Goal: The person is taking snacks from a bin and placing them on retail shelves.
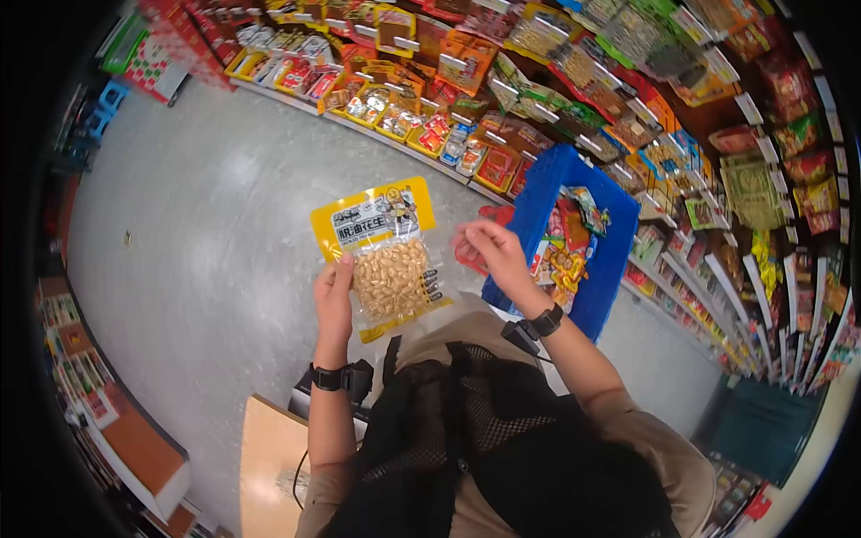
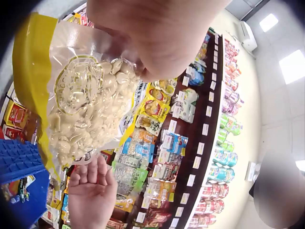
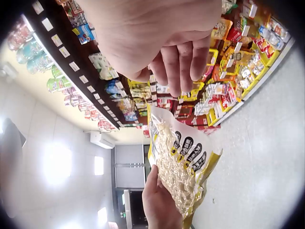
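Note:
A clear and yellow packet of peanuts [image 1: 391, 269] is held up in front of the body. My left hand [image 1: 334, 300] grips its left edge, the thumb lying on the front; in the right wrist view the left hand [image 3: 161, 206] pinches the packet [image 3: 177, 167] from below. To the right of the packet, and apart from it, my right hand [image 1: 496, 255] holds nothing, its fingers loosely bent. The left wrist view shows the right hand [image 2: 93, 191] palm up below the packet [image 2: 88, 105].
A blue basket [image 1: 617, 211] with several snack packets stands at the right, a red handle-like piece beside it. Stocked snack shelves [image 1: 421, 148] run across the top and right. A wooden table [image 1: 269, 457] is at lower left, with grey floor [image 1: 197, 269] beyond.

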Available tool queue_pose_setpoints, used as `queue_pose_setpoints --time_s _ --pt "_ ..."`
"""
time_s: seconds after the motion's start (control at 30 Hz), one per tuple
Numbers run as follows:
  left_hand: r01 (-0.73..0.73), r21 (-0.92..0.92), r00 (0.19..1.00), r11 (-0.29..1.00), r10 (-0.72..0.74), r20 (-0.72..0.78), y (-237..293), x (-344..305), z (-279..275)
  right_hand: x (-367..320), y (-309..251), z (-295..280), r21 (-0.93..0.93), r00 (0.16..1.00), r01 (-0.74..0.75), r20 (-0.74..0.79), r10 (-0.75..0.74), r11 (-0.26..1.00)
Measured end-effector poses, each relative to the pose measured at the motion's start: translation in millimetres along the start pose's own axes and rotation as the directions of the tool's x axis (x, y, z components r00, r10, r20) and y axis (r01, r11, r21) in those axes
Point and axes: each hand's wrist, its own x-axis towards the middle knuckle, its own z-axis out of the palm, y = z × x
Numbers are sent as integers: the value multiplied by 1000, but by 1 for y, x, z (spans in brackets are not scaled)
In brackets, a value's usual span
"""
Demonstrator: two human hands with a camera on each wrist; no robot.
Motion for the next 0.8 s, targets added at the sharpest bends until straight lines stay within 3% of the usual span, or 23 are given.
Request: queue_pose_setpoints --time_s 0.17,0.4,0.47,0.5,0.6,0.63,0.73,0.8 --pt "-48 -25 994 999 50 94 21 56 41 3 0 -42 57 971 -29 -234 41 998" --pt "2 127 889 992 -60 455 38 152 135 63 6 -77 24 911 206 -368 -183 978" --pt "31 165 851 986 -112 513 49 185 169 96 1 -95 116 899 263 -391 -199 958" --pt "66 164 849 984 -142 509 55 200 192 115 -4 -108 159 892 296 -397 -213 942" --pt "165 145 843 976 -215 494 62 252 262 177 15 -169 72 902 167 -415 -123 983" --pt "186 127 837 974 -225 498 51 280 279 200 11 -178 161 839 296 -514 -176 942" --pt "168 120 835 979 -206 511 50 354 352 272 4 -239 -82 716 345 -622 -318 935" --pt "160 62 825 985 -168 539 45 379 378 299 1 -262 -76 747 284 -607 -271 956"
